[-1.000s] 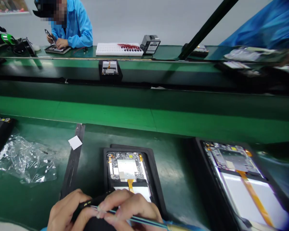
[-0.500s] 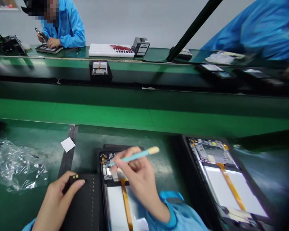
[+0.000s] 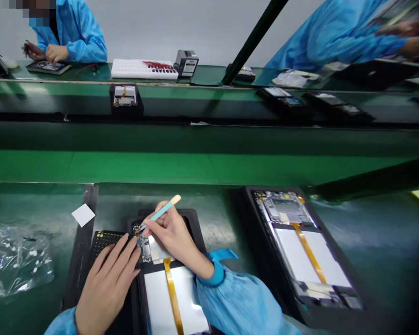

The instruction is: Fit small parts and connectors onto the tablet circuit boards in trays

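An opened tablet-like device [image 3: 171, 298] lies in a black tray, its circuit board at the top and an orange ribbon running down over a white panel. My right hand [image 3: 171, 232] pinches a light-blue tool [image 3: 160, 211] with a cream end, its tip at the board's upper left corner. Beside the device, my left hand [image 3: 110, 281] lies palm down with fingers extended over a black sheet [image 3: 104, 239] dotted with small gold pieces. The left fingertips reach the device's left edge.
To the right stands another opened device [image 3: 310, 251] in a black tray. A white square [image 3: 83, 215] and a clear plastic bag [image 3: 17, 260] lie at left. Across the green benches, two people in blue work near a white tray [image 3: 143, 69] and more devices. A dark post slants overhead.
My left hand has gone from gripping the black sheet's top edge to lying spread over it. The tool tip has moved to the board's upper left corner. The whole view has shifted.
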{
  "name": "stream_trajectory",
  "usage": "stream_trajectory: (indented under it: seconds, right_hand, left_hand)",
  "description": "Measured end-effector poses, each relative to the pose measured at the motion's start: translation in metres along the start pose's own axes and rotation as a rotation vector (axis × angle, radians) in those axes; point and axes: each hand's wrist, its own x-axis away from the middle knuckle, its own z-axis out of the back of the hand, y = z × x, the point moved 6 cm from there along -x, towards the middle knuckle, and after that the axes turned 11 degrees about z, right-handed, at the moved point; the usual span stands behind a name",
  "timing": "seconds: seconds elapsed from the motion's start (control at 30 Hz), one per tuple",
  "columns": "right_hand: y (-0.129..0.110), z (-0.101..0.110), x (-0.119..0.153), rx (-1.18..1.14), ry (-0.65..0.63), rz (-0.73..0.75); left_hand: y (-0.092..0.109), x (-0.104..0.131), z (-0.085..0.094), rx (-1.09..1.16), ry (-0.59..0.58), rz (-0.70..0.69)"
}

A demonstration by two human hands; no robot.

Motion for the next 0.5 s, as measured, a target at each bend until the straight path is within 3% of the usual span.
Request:
stream_trajectory:
  seconds: [0.5]
  right_hand:
    - [-0.0005,-0.0009,0.0029,0.074,0.02,0.041]
  left_hand:
    - [0.0005,0.0066,-0.0105,-0.055,0.005,-0.005]
